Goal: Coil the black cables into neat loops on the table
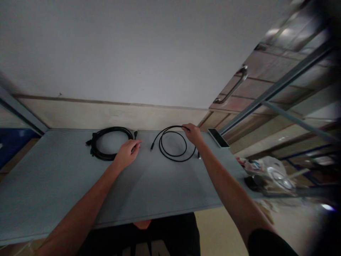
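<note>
A thick coil of black cable [102, 155] lies on the left part of the grey table, with plugs showing at its left side and upper right. My left hand [128, 152] is at the coil's right side, fingers curled over it; a dark bit of cable shows between them. To the right, a thinner black cable [174, 160] lies in loose loops, one connector pointing down-left and another end near my right forearm. My right hand [193, 133] pinches this thinner cable at the top right of its loops.
Beyond the cables, the grey table [160, 188] meets a pale wall panel [119, 115]. A flat dark-faced device [218, 138] with a light edge lies at the table's right end. Farther right are metal frame bars [277, 85] and blurred plastic-wrapped items [274, 174].
</note>
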A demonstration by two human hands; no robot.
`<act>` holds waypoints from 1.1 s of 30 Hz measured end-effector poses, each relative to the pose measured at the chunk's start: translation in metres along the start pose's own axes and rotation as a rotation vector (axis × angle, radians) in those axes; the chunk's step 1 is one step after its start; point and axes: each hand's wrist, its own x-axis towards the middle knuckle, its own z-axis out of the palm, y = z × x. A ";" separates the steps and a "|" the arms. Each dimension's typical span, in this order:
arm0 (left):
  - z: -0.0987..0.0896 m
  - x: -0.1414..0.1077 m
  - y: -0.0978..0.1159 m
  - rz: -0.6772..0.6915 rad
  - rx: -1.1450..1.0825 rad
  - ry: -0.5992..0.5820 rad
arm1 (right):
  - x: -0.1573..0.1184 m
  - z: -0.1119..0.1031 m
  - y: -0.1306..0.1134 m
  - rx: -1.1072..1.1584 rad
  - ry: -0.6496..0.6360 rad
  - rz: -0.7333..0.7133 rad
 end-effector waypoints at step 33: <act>-0.034 0.005 0.002 -0.417 -0.421 -0.431 | -0.053 0.014 -0.068 1.256 -0.452 0.338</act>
